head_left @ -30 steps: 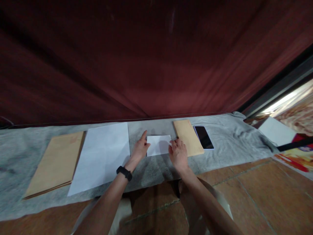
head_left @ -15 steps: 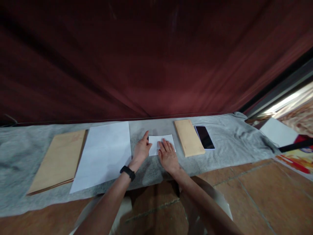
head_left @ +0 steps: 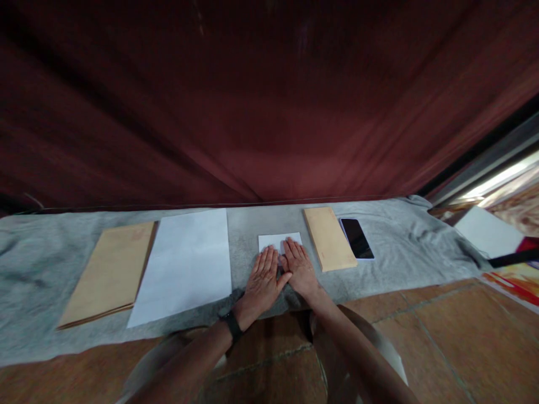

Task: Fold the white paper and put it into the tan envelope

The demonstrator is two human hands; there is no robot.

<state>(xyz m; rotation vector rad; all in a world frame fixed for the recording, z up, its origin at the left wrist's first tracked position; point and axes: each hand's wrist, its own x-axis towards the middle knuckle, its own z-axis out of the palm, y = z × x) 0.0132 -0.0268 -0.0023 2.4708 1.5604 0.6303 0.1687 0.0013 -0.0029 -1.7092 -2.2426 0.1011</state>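
Observation:
A small folded white paper [head_left: 273, 241] lies on the grey cloth [head_left: 387, 247] in front of me. My left hand [head_left: 263, 279] lies flat on its near left part, fingers stretched out, a black band on the wrist. My right hand [head_left: 298, 267] lies flat beside it on the paper's near right part, fingers also spread. The two thumbs touch. Both palms cover most of the paper; only its far edge shows.
A large white sheet [head_left: 185, 264] and a stack of brown envelopes [head_left: 110, 270] lie to the left. A narrower brown envelope stack [head_left: 329, 244] and a black phone [head_left: 356, 238] lie to the right. A dark red curtain [head_left: 252, 101] hangs behind. Tiled floor [head_left: 442, 342] runs nearest to me.
My left hand moved from the paper's left edge onto the paper and flattened. My right hand slid leftward from the paper's right end, then settled flat beside the left.

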